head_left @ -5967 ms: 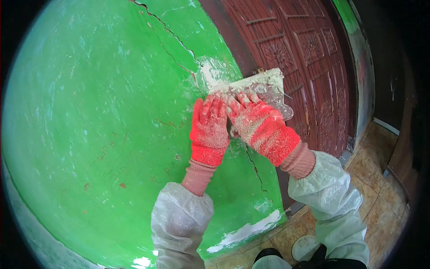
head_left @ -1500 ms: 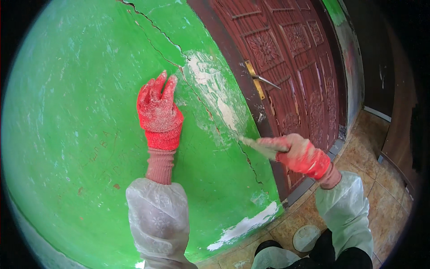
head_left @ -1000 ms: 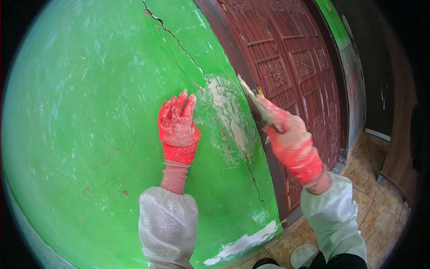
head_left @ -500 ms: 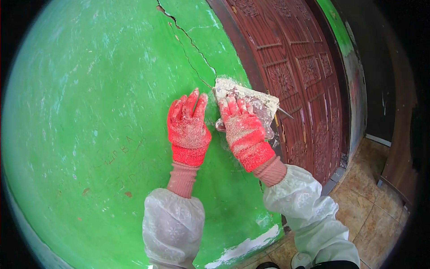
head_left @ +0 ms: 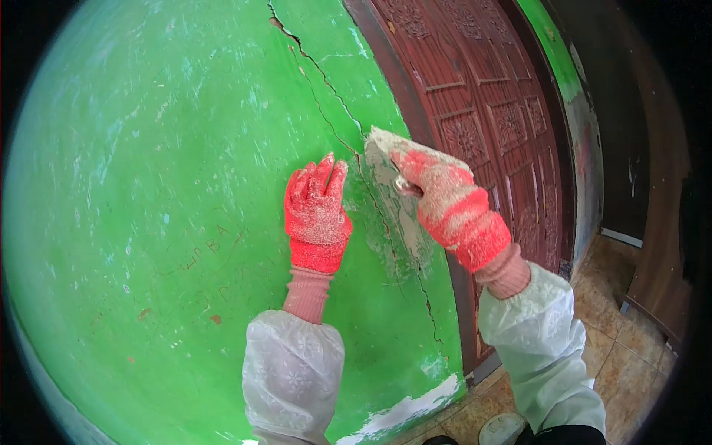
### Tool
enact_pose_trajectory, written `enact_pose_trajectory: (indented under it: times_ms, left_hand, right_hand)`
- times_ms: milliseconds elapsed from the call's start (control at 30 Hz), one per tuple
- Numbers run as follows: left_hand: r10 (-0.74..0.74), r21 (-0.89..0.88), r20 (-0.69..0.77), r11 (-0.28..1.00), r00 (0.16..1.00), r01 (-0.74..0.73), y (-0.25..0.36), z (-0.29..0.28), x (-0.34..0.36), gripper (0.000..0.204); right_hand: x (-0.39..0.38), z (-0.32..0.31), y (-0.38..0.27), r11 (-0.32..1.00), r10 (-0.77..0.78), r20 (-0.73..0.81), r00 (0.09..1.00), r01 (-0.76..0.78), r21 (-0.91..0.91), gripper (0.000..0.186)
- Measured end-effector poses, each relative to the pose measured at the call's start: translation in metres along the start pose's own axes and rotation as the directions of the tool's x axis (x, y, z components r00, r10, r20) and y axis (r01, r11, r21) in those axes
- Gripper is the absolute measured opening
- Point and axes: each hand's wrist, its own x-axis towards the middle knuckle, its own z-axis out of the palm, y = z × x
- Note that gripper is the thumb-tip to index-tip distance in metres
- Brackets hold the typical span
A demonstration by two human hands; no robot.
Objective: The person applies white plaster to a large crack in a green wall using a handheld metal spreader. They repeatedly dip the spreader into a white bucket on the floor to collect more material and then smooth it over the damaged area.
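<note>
My left hand (head_left: 319, 211), in a red rubber-coated glove dusted with plaster, rests against the green wall (head_left: 185, 148) with its fingers stretched out. To its right, my right hand (head_left: 452, 204), gloved alike, is closed around a plaster-smeared trowel (head_left: 386, 141). The trowel's blade is tilted up edge-on, and its upper left corner meets the wall beside the crack (head_left: 326, 78). Below the trowel, a greyish smear of wet plaster (head_left: 408, 226) covers part of the wall along the crack. My glove hides most of the handle.
A carved reddish-brown door (head_left: 482, 96) with a dark frame stands right of the wall. Beyond it are a dark panel (head_left: 623, 148) and tan floor tiles (head_left: 615, 371). A white bare patch (head_left: 404, 408) marks the wall's bottom. A round whitish thing (head_left: 502, 429) sits by my feet.
My right hand has moved right and turned, tipping the trowel from lying nearly flat to edge-on. The smeared plaster under it now shows. My left hand stays almost in place.
</note>
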Motion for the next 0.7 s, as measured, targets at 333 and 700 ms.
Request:
enact_pose_trajectory:
  times_ms: [333, 700]
  left_hand:
    - [-0.002, 0.041, 0.049, 0.999, 0.999, 0.0, -0.002, -0.001, -0.001, 0.056]
    - [-0.016, 0.075, 0.04, 0.997, 0.999, 0.013, -0.001, 0.002, -0.003, 0.055]
  right_hand:
    - [-0.008, 0.008, 0.021, 0.876, -0.12, 0.347, 0.93, 0.264, -0.404, 0.027]
    - [-0.008, -0.015, 0.007, 0.8, 0.396, 0.408, 0.823, -0.527, 0.287, 0.04]
